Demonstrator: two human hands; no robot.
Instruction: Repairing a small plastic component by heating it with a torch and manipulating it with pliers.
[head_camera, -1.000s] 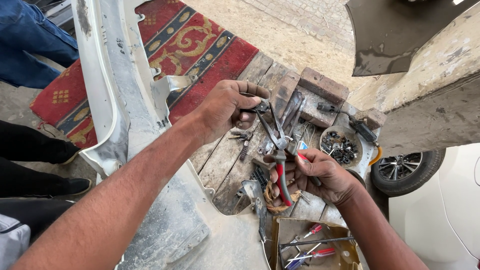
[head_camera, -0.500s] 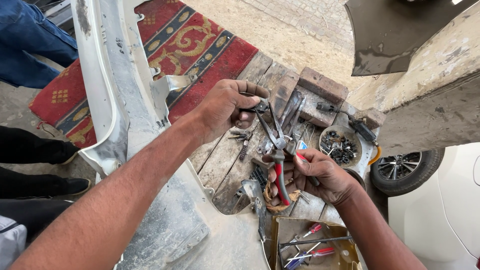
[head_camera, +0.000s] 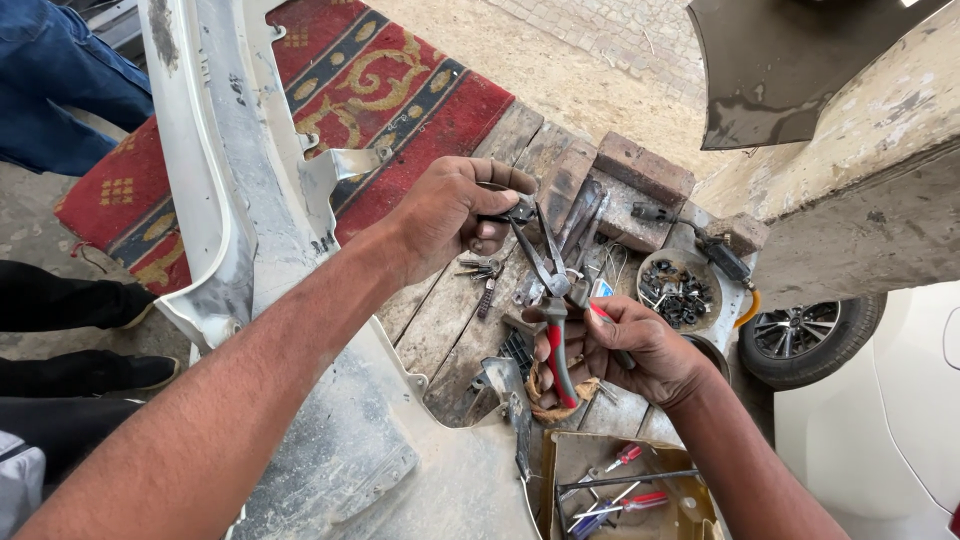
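Observation:
My right hand (head_camera: 625, 345) grips the red-handled pliers (head_camera: 553, 300) by the handles, jaws pointing up toward my left hand. My left hand (head_camera: 455, 212) is closed around a small dark metal part (head_camera: 517, 210) that meets the plier tips. Both hands hover over a rough wooden board (head_camera: 455, 320). A white car bumper (head_camera: 215, 180) lies under my left forearm.
A red patterned rug (head_camera: 400, 90) lies behind the board. Bricks (head_camera: 640, 170), a round tin of dark screws (head_camera: 678, 290), keys (head_camera: 482, 270) and an open toolbox with screwdrivers (head_camera: 620, 490) are near. A wheel (head_camera: 805, 335) sits right; another person's legs (head_camera: 60, 90) stand left.
The pliers and both hands have shifted only slightly; the plier jaws stay at the part in my left hand.

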